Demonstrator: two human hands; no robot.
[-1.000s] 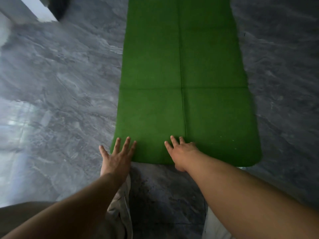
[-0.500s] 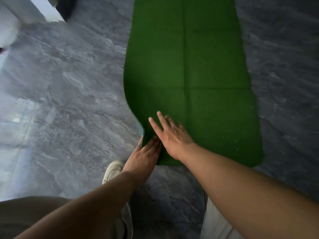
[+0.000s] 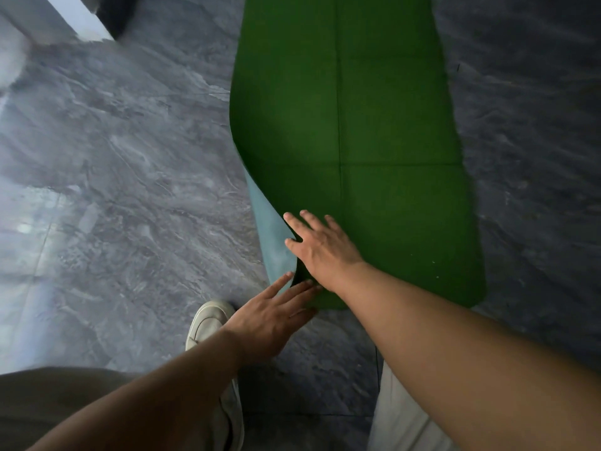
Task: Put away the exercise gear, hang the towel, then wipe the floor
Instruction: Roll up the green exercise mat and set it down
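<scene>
Green mat (image 3: 374, 131) flat on grey marbled floor (image 3: 130, 190), near-left corner curled up, pale blue underside showing. Right hand (image 3: 322, 247) spread flat on mat by the curl. Left hand (image 3: 273, 317) open, fingertips at mat's near edge, beside white shoe (image 3: 208, 320).

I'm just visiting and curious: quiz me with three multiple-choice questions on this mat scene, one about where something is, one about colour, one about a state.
1. Where does the right hand rest?
A. on the mat's green top
B. on the bare floor
C. on the shoe

2. What colour is the mat's exposed underside?
A. red
B. pale blue
C. black

3. How does the mat's near left corner lie?
A. flat
B. curled up
C. rolled into a tight tube

Key: 1 A, its palm lies flat on green. 2 B, a pale blue strip shows beside the green. 3 B, the edge curls up by the left hand.
</scene>
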